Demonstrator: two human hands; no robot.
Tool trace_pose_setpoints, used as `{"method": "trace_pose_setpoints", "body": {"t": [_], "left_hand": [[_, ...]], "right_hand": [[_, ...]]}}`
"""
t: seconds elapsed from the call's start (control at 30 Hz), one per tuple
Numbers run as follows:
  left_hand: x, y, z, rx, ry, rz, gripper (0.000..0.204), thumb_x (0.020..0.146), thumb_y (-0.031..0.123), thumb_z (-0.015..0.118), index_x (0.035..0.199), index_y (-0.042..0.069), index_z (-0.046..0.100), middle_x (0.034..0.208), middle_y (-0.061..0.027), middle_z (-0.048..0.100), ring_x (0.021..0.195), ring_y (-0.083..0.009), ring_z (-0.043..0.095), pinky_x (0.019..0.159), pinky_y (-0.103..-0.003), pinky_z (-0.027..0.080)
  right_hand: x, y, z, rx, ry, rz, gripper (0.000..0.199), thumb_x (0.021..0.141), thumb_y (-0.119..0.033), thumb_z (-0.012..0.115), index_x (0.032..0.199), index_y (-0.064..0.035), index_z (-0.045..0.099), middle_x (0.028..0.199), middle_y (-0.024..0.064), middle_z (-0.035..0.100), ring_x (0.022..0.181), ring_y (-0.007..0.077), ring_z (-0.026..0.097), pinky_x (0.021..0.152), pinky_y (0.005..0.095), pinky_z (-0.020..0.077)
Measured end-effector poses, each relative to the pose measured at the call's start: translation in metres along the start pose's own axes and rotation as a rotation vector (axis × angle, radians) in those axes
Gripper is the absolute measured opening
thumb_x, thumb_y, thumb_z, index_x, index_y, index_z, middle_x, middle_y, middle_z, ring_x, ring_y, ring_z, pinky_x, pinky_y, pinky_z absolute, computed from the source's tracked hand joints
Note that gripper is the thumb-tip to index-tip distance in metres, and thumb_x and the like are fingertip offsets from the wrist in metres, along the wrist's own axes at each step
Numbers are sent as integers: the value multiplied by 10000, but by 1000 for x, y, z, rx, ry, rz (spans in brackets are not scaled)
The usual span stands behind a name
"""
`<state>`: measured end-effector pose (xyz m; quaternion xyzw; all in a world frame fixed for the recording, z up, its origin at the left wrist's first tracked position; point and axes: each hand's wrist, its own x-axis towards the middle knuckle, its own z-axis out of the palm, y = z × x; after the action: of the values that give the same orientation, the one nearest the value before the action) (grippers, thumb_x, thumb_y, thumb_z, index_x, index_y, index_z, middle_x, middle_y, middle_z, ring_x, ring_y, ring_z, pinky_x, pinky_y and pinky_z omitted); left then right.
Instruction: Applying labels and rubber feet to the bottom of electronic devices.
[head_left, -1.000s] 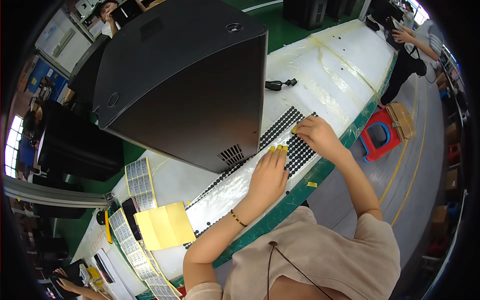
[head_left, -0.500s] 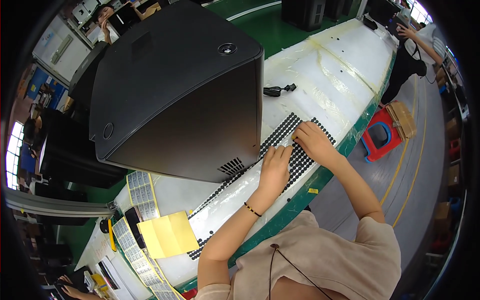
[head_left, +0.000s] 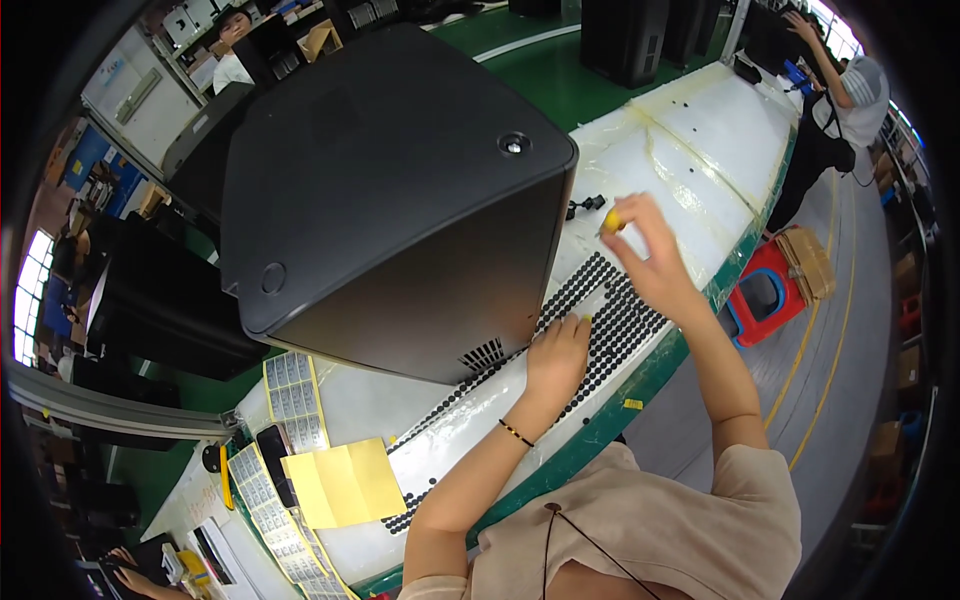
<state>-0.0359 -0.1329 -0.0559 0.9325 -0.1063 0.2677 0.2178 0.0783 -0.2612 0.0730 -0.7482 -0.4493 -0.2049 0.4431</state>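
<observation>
My left hand (head_left: 558, 358), a dark beaded band at its wrist, rests with bent fingers on a sheet of small round black pads (head_left: 625, 322). A bit of yellow shows at its fingertips; what they hold, if anything, is hidden. Raised above the far end of the sheet, my right hand (head_left: 652, 262) is closed in a pinch. At its fingertips is a small yellow piece (head_left: 612, 222); whether it is held or worn I cannot make out. Close on the left stands a big black cabinet (head_left: 400, 180) with a slotted vent near its lower corner.
Behind my right hand lies a black plug on a cable (head_left: 592, 203). A creased yellow paper (head_left: 342, 484), label sheets (head_left: 292, 388) and a dark phone-like slab (head_left: 273, 455) lie on the left of the white bench (head_left: 690, 130). Beyond the green edge is a red stool (head_left: 765, 300). Other people work farther off.
My right hand has lifted off the pad sheet and moved up and away, with the yellow piece at its fingertips. My left hand stays on the sheet. The whole view has shifted slightly.
</observation>
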Motion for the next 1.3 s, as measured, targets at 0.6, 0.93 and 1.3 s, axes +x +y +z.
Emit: {"method": "trace_pose_setpoints", "body": {"t": [0.6,0.93,1.3], "left_hand": [[0,1,-5,-249,-45,-185,97,927,173,607,966,84,612,608,-105,624,522,-302,615,489,-414,481],[-2,-1,-4,-270,-64,-164,104,931,179,608,980,87,610,611,-106,625,525,-306,616,486,-417,472],[25,50,-209,-417,281,98,139,744,-21,716,839,56,650,614,-72,573,496,-232,569,490,-296,474]], "right_hand": [[138,-136,-32,223,-109,-305,127,858,-15,676,954,6,596,891,56,599,844,145,561,840,287,449],[126,-121,-11,298,169,-497,151,873,22,652,1002,-15,584,907,67,608,837,190,585,979,459,464],[126,-109,33,936,316,-485,147,990,-37,489,1104,-25,397,964,112,588,857,162,636,1099,491,381]]}}
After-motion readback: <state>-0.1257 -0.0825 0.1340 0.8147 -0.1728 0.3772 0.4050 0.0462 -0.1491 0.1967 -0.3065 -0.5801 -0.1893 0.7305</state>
